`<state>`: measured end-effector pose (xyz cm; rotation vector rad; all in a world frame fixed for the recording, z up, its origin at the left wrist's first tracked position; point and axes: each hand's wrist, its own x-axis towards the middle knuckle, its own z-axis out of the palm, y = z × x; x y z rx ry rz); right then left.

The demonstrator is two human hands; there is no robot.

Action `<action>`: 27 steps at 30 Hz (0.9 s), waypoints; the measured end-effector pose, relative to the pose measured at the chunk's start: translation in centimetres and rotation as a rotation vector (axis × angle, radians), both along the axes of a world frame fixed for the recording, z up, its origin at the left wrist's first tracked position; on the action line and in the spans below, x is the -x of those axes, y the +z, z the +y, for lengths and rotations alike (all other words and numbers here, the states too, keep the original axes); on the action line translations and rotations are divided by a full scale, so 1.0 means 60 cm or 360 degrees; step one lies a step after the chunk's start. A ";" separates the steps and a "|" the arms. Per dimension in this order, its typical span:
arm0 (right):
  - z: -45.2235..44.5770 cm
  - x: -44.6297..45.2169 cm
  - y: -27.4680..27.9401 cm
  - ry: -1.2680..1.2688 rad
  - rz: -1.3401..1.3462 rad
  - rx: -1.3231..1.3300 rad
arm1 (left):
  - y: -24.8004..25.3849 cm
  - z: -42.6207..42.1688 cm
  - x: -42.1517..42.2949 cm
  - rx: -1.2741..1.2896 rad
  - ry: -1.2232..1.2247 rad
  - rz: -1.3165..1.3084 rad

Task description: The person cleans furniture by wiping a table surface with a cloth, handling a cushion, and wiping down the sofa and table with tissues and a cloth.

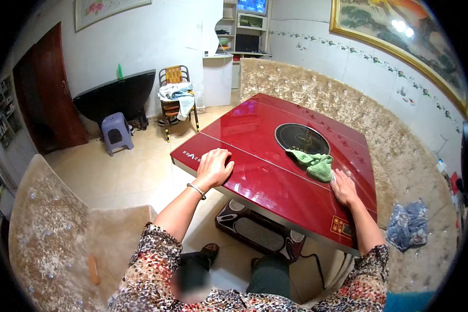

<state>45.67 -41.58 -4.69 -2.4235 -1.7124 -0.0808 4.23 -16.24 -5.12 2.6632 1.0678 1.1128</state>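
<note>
A red glossy table (244, 171) with a round black cooktop (302, 138) set into its top stands in front of me. My left hand (215, 167) rests on the tabletop near the front left edge, fingers laid out and holding nothing. On the right part of the top lies my right hand (343, 187), palm down with fingers extended. Its fingertips meet the edge of a crumpled green cloth (317, 165). That cloth overlaps the near rim of the cooktop. A control panel (341, 226) sits at the near right corner.
A curved beige sofa (317, 86) wraps the far and right sides, with folded blue fabric (408, 224) on it. A speaker-like heater box (257, 231) is under the table. Left are a beige seat (117, 229), a purple stool (117, 134) and a chair (178, 99) with cloths.
</note>
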 end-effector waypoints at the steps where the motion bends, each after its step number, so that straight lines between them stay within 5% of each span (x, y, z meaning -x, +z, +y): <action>1: -0.012 0.021 0.005 0.0023 0.0015 0.0001 | 0.001 -0.002 0.002 0.0020 0.0008 0.0012; 27: -0.078 0.186 0.038 0.0390 0.0168 -0.0446 | 0.003 -0.001 0.000 0.0057 0.0015 0.0055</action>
